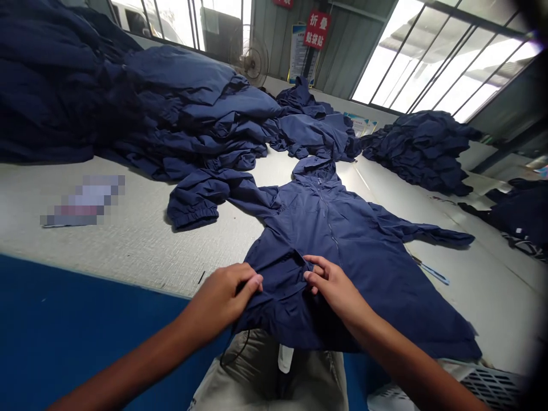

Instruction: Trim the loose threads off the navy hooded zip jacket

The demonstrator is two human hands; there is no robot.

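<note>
Nearest: the jacket point(342, 240) hem hangs over the counter point(128, 240) edge onto the person's lap, with a white tag point(285, 358) dangling below it.

Left hand point(222, 299) and right hand point(334, 285) are close together on the lower front, either side of the zip line. The fingers point(252, 281) of both are pinched shut on a small raised fold of the cloth.

The jacket lies front up, spread on the counter, and the zip point(327, 222) looks closed. The hood point(314, 168) points away and the sleeves run out to both sides. The sleeve on the person's left is bunched at its elastic cuff point(190, 217).

Handling, my read:
- Thin woven shell: light, limp, no stiffness, probably a bit slick.
- It creases, slides on itself and drags easily over the counter. Not fragile.
- A pinch grip is enough, though one layer is hard to separate from two.
- Best holds are the hem, side seams, shoulder seams and cuffs, since stitched edges slip less. I'd avoid hauling on the zip alone.

Beyond: a blue pen-like item point(432, 273) sits just right of the jacket. Stacks of navy jackets point(192, 120) are far left and another heap point(422, 148) far right. A fan point(252, 60) and a red sign point(317, 28) are at the back wall.
</note>
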